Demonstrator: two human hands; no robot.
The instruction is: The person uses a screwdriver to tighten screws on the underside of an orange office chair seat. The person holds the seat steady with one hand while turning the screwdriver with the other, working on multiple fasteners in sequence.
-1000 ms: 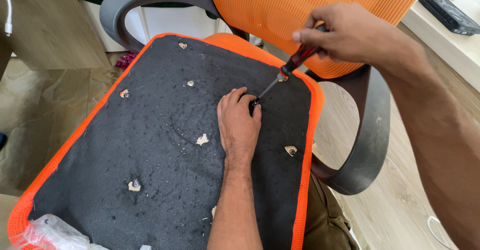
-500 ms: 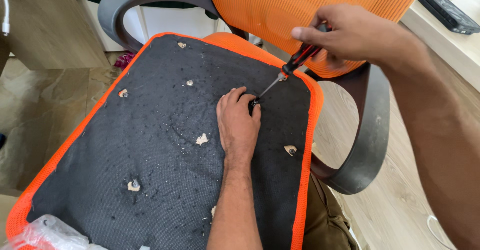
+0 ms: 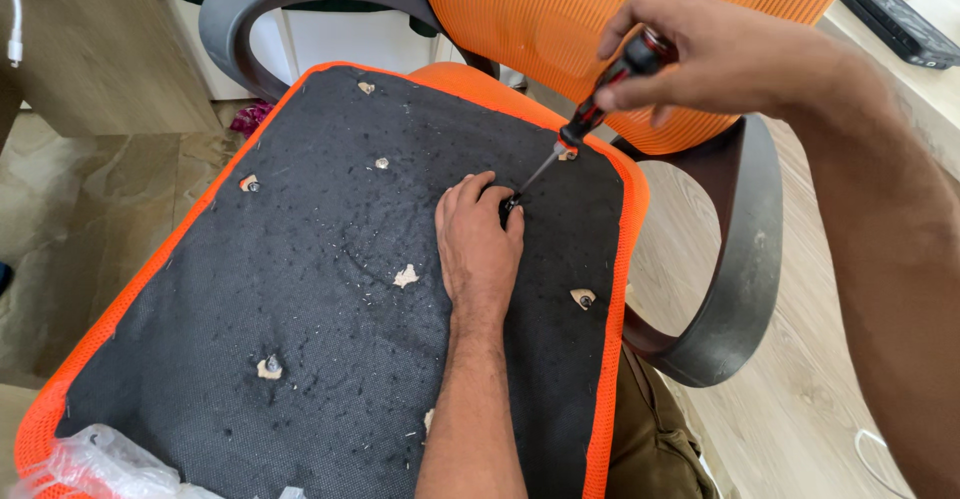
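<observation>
— Where's the screwdriver [image 3: 590,119]?

— In the right hand [image 3: 720,54], fingers curled tight round its red-and-black handle. The tip is down near the far right edge of the chair seat's [image 3: 300,289] black underside, just beside the left hand [image 3: 480,244].

— And that left hand?

— It rests flat on the fabric, fingers pressed together and bent at the tips around the spot the tip meets. I can't see a screw under them.

— How would the tool handle?

— Light and stiff, I'd say. The thin steel shaft looks slippery, so the ribbed handle is the place to grip. The seat cloth looks soft, giving under the palm.
</observation>
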